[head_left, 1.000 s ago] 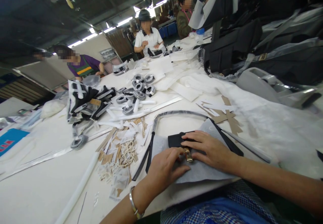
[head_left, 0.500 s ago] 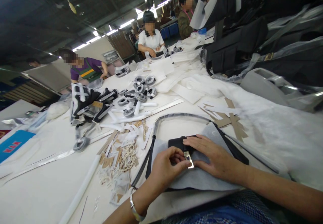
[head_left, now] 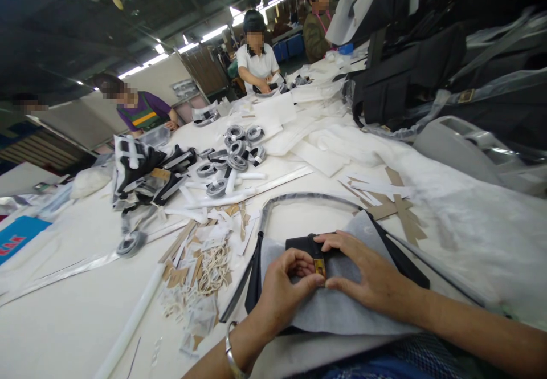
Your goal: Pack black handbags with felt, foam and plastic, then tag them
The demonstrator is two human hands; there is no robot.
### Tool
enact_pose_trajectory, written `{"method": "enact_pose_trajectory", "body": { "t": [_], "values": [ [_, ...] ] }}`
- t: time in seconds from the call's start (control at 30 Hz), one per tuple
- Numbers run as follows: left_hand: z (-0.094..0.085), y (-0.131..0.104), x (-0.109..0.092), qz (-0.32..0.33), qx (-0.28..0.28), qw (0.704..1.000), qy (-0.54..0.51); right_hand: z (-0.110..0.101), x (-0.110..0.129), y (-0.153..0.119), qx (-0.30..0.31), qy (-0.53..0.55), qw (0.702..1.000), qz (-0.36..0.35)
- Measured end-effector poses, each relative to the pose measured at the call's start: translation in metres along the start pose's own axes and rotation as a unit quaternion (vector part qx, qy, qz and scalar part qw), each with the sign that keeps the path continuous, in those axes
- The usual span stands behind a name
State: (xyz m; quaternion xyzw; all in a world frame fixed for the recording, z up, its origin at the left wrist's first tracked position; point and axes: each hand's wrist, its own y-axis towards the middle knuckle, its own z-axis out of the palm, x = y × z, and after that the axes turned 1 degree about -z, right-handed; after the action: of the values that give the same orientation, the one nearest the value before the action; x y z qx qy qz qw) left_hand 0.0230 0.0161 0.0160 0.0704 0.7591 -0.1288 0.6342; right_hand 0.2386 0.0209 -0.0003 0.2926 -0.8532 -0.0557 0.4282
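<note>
Clasp [head_left: 320, 267], darker than before, in pinch of left hand [head_left: 282, 284], right hand [head_left: 363, 268] spread alongside

Bag [head_left: 252, 290] lies on table [head_left: 85, 288]; sheet [head_left: 342, 313] lies on bag. Relative to bag: string pile [head_left: 215, 268] at nine o'clock, bundle [head_left: 130, 168] at ten, coils [head_left: 237, 163] at eleven, cardboard strips [head_left: 405, 216] at one.

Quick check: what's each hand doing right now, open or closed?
Left hand: fingers curled at the gold clasp; whether it grips it cannot be told.
Right hand: open, thumb and fingers spread around the clasp's other side.
</note>
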Motion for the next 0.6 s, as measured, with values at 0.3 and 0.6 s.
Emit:
{"method": "enact_pose_trajectory", "body": {
  "t": [0.3,0.6],
  "values": [
    [0.003,-0.008,0.005,0.068,-0.027,0.994,0.082,-0.016,0.013,0.019,0.019,-0.031,0.998,-0.045],
    [0.004,-0.01,0.015,0.11,-0.034,0.987,0.111,-0.022,0.032,0.033,0.029,-0.108,0.992,-0.053]
  ]
}}
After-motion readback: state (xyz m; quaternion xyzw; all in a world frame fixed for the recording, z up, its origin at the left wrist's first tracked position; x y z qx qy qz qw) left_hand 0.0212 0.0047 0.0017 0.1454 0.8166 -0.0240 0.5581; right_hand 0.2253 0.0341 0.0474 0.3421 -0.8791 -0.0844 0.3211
